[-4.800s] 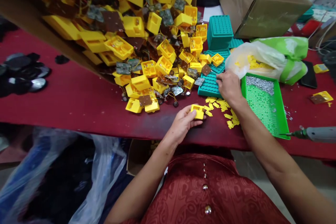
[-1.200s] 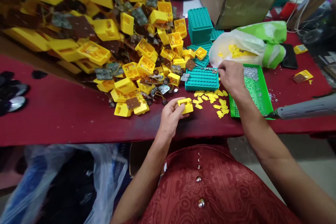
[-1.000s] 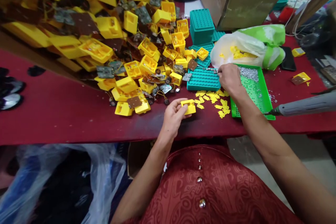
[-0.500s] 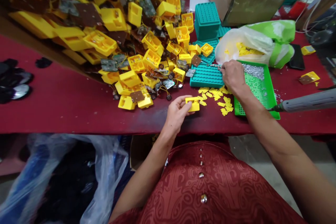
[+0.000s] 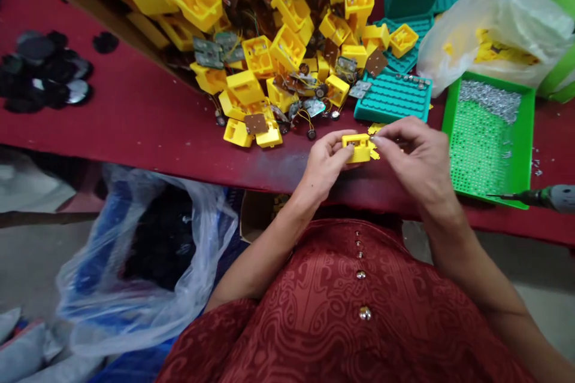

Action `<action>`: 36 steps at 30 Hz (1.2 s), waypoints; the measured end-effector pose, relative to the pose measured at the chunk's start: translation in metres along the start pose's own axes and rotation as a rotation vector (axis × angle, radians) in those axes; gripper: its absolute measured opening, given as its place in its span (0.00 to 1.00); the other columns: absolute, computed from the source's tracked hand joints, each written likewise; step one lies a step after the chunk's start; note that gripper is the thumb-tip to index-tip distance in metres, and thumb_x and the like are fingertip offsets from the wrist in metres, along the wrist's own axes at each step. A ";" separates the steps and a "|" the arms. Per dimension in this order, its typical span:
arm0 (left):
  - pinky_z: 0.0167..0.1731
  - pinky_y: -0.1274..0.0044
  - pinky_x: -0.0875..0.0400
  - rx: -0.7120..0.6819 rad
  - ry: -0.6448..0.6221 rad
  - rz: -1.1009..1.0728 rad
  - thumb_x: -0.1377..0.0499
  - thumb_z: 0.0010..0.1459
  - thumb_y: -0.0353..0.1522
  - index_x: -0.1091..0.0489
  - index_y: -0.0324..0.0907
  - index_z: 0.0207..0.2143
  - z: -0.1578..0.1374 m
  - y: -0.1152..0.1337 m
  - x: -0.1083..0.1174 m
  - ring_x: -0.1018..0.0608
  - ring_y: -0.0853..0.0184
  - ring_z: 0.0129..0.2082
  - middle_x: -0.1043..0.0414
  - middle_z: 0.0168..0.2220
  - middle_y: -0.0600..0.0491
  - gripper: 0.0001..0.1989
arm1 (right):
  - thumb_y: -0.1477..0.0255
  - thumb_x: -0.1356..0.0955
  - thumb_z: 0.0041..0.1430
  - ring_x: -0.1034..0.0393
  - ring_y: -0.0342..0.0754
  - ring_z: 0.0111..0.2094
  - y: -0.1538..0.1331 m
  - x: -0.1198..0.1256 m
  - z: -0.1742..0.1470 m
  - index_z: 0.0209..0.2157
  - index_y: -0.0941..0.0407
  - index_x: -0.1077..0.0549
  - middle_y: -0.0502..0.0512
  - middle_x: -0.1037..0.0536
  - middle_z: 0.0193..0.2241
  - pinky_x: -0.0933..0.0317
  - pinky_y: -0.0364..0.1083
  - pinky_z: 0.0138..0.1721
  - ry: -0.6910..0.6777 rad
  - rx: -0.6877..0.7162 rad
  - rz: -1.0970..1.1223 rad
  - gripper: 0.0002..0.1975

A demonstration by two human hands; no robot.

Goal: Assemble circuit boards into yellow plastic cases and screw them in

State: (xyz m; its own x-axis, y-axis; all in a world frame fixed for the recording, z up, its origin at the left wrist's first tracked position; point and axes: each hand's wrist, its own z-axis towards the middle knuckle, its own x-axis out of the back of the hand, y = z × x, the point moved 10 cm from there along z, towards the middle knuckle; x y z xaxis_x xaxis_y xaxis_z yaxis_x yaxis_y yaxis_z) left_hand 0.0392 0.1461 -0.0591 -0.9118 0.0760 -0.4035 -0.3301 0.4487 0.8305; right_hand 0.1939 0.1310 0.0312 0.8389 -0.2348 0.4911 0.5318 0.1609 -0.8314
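My left hand [image 5: 327,163] is closed around one end of a small yellow plastic housing [image 5: 359,149], its open hollow side showing. My right hand [image 5: 420,152] pinches a small silvery piece [image 5: 372,139] at the housing's right end; the piece is too small to name surely. Beyond the hands lies a ribbed teal tray [image 5: 393,99] with a row of small silver button-like pieces [image 5: 413,81] along its far edge. A few flat yellow plastic pieces [image 5: 376,128] show on the table, partly hidden behind my right hand and the housing.
A heap of yellow housings with wires and boards [image 5: 287,48] fills the far left. At right stands a green perforated basket [image 5: 487,191] with screws [image 5: 492,99], beside an electric screwdriver [image 5: 552,197]. Black discs [image 5: 40,72] lie left; a plastic-lined blue bin [image 5: 108,209] stands below.
My right hand has left the teal tray and come to the housing with a small silvery piece. My left hand still holds the housing. The view has shifted left and downward.
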 end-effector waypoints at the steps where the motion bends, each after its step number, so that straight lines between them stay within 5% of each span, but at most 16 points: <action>1: 0.35 0.81 0.21 -0.010 -0.019 0.008 0.36 0.57 0.24 0.26 0.37 0.46 -0.001 0.000 -0.003 0.18 0.72 0.34 0.16 0.39 0.51 0.13 | 0.70 0.27 0.61 0.30 0.41 0.33 0.000 -0.007 -0.005 0.33 0.57 0.19 0.53 0.21 0.33 0.37 0.42 0.35 -0.001 -0.007 0.046 0.05; 14: 0.54 0.74 0.20 -0.154 -0.003 0.181 0.36 0.62 0.25 0.26 0.40 0.52 -0.003 -0.008 -0.009 0.15 0.64 0.51 0.16 0.52 0.47 0.16 | 0.70 0.28 0.56 0.32 0.42 0.33 0.036 -0.025 -0.010 0.29 0.57 0.22 0.53 0.21 0.32 0.34 0.44 0.39 -0.057 -0.276 0.141 0.05; 21: 0.57 0.70 0.23 -0.276 0.023 0.456 0.36 0.65 0.29 0.25 0.44 0.55 -0.012 -0.001 -0.011 0.16 0.61 0.51 0.16 0.52 0.48 0.17 | 0.74 0.31 0.57 0.34 0.44 0.34 0.026 -0.024 -0.006 0.30 0.57 0.28 0.54 0.26 0.32 0.36 0.46 0.42 -0.118 -0.170 -0.145 0.03; 24: 0.56 0.70 0.23 -0.279 -0.016 0.432 0.36 0.64 0.30 0.26 0.43 0.55 -0.014 0.000 -0.010 0.16 0.62 0.51 0.16 0.53 0.48 0.17 | 0.73 0.27 0.53 0.36 0.42 0.33 0.036 -0.018 -0.001 0.33 0.57 0.32 0.52 0.27 0.33 0.38 0.45 0.40 -0.098 -0.197 -0.211 0.10; 29: 0.54 0.72 0.21 -0.202 -0.156 0.199 0.30 0.60 0.35 0.26 0.41 0.52 -0.015 0.002 -0.013 0.14 0.61 0.51 0.15 0.51 0.47 0.19 | 0.59 0.19 0.48 0.34 0.41 0.31 0.065 -0.026 -0.004 0.38 0.57 0.31 0.50 0.27 0.32 0.37 0.43 0.34 -0.239 -0.388 0.108 0.25; 33: 0.55 0.71 0.21 -0.154 -0.174 0.113 0.27 0.57 0.39 0.25 0.42 0.51 -0.014 0.005 -0.015 0.15 0.60 0.53 0.15 0.49 0.48 0.22 | 0.47 0.20 0.48 0.32 0.41 0.31 0.051 -0.042 -0.018 0.36 0.59 0.23 0.54 0.22 0.32 0.36 0.42 0.33 -0.402 -0.418 0.393 0.29; 36: 0.55 0.72 0.21 -0.112 -0.200 0.061 0.26 0.55 0.39 0.25 0.43 0.50 -0.014 0.003 -0.019 0.15 0.61 0.52 0.15 0.48 0.48 0.23 | 0.48 0.19 0.46 0.36 0.39 0.28 0.043 -0.045 -0.026 0.32 0.60 0.22 0.52 0.23 0.28 0.38 0.41 0.31 -0.412 -0.445 0.486 0.29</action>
State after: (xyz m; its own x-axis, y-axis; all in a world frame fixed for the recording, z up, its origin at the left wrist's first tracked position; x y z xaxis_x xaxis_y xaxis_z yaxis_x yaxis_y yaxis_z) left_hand 0.0523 0.1336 -0.0438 -0.8682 0.2795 -0.4099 -0.3112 0.3367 0.8887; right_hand 0.1759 0.1237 -0.0339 0.9878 0.1533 0.0289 0.0693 -0.2658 -0.9615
